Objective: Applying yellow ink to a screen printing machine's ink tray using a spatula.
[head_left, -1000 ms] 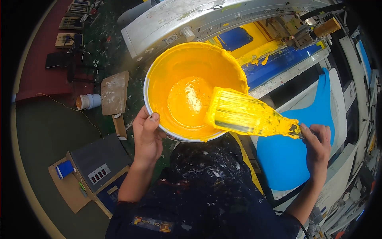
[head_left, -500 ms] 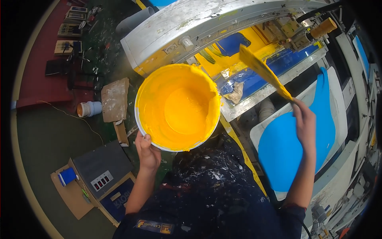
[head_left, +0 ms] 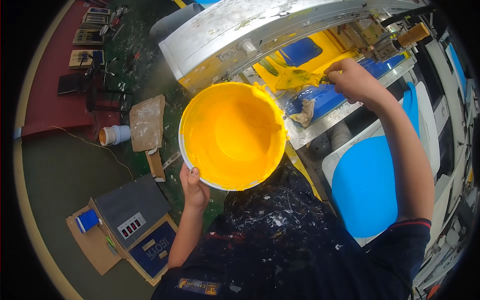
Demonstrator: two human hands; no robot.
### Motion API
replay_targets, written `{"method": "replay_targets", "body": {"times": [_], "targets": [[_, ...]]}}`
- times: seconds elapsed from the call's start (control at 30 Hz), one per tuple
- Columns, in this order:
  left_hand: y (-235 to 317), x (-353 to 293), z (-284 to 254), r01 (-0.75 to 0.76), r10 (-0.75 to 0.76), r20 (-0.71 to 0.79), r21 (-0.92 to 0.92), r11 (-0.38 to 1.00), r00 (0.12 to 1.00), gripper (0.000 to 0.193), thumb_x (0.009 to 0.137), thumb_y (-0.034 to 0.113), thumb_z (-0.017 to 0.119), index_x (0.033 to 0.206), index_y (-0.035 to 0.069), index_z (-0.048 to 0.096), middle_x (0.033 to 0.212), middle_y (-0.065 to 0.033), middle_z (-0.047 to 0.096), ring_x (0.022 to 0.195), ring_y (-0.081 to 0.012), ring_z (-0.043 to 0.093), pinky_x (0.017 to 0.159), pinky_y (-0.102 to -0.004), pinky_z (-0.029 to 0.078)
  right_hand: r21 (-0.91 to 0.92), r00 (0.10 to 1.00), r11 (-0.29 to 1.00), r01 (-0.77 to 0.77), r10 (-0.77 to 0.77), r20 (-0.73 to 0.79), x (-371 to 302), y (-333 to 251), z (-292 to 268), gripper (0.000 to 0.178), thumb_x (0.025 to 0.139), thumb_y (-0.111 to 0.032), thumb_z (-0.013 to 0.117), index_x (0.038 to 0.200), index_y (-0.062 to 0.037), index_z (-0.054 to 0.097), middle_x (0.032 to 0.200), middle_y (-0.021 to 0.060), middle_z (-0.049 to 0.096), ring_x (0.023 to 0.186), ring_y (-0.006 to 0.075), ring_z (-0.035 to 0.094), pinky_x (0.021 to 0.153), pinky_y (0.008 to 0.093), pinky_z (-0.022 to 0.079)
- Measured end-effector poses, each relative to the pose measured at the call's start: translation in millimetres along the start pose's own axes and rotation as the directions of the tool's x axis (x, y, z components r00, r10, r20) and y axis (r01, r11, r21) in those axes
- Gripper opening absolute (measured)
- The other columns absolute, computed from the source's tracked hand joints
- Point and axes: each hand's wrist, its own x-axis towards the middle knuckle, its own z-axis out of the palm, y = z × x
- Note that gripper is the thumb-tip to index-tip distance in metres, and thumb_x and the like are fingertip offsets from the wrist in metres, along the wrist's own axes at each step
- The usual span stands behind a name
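Observation:
My left hand [head_left: 195, 192] grips the near-left rim of a white bucket [head_left: 200, 125], its thumb on the lip. Thick yellow ink coats the inside walls and bottom, and clots sit along the right rim. Beyond the bucket, my right hand [head_left: 350, 82] is closed on a spatula [head_left: 300, 79] smeared with yellow ink. The blade points left, over the near part of a blue printing screen [head_left: 300, 52] streaked with yellow; whether it touches the screen I cannot tell. A crumpled, pale rag [head_left: 304, 114] lies at the screen's near-left corner.
A long grey machine beam [head_left: 225, 37] spans above the screen. To my right, a bright blue sheet [head_left: 365, 190] rests on a white platen. At lower left stands a dark box with switches [head_left: 132, 205]; a small white pot [head_left: 116, 135] and stained cardboard [head_left: 147, 122] lie on the floor.
My right hand has moved forward and left, bringing the spatula from a raised, slanted position down over the screen. The bucket, still in my left hand, appears slightly further right.

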Motion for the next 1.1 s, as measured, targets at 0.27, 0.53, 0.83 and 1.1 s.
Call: {"method": "replay_targets", "body": {"times": [0.27, 0.53, 0.83, 1.1], "targets": [[3, 2, -3, 0.005, -0.005, -0.001, 0.016, 1.000, 1.000, 0.076, 0.093, 0.041, 0.070, 0.145, -0.008, 0.043, 0.142, -0.0182, 0.058, 0.130, -0.0279, 0.059, 0.112, -0.0406, 0.045, 0.335, 0.994, 0.942, 0.003, 0.035, -0.108, 26, 34, 110, 0.042, 0.099, -0.022, 0.057, 0.133, 0.0020, 0.058, 0.085, 0.0154, 0.070, 0.063, 0.0216, 0.067, 0.055, 0.0376, 0.054], [5, 9, -16, 0.030, -0.038, 0.055, 0.143, 0.989, 0.998, 0.071, 0.098, 0.046, 0.063, 0.147, -0.003, 0.045, 0.147, -0.0155, 0.057, 0.134, -0.0299, 0.058, 0.113, -0.0456, 0.046, 0.425, 0.995, 0.905, -0.013, 0.052, -0.079, 129, 28, 160, 0.038, 0.099, -0.028, 0.057, 0.102, 0.0067, 0.071, 0.093, 0.0235, 0.074, 0.066, 0.0329, 0.074, 0.066, 0.0442, 0.059], [8, 18, -15, 0.035, -0.044, 0.071, 0.127, 0.991, 0.996, 0.073, 0.099, 0.049, 0.061, 0.149, -0.001, 0.044, 0.147, -0.0154, 0.056, 0.135, -0.0301, 0.056, 0.114, -0.0462, 0.045, 0.697, 0.988, 0.702, 0.149, -0.082, -0.129, 90, 56, 137, 0.036, 0.106, -0.033, 0.059, 0.121, -0.0017, 0.065, 0.071, 0.0012, 0.054, 0.052, 0.0096, 0.044, 0.047, 0.0286, 0.037], [38, 1, 35, -0.052, 0.052, -0.010, 0.021, 0.998, 0.999, 0.058, 0.097, 0.032, 0.070, 0.136, -0.007, 0.052, 0.130, -0.0155, 0.066, 0.119, -0.0235, 0.067, 0.104, -0.0358, 0.053, 0.612, 0.992, 0.790, 0.048, 0.033, -0.120, 4, 126, 99, 0.032, 0.107, -0.032, 0.059, 0.120, -0.0037, 0.067, 0.067, -0.0041, 0.049, 0.053, 0.0057, 0.042, 0.046, 0.0258, 0.035]]}}
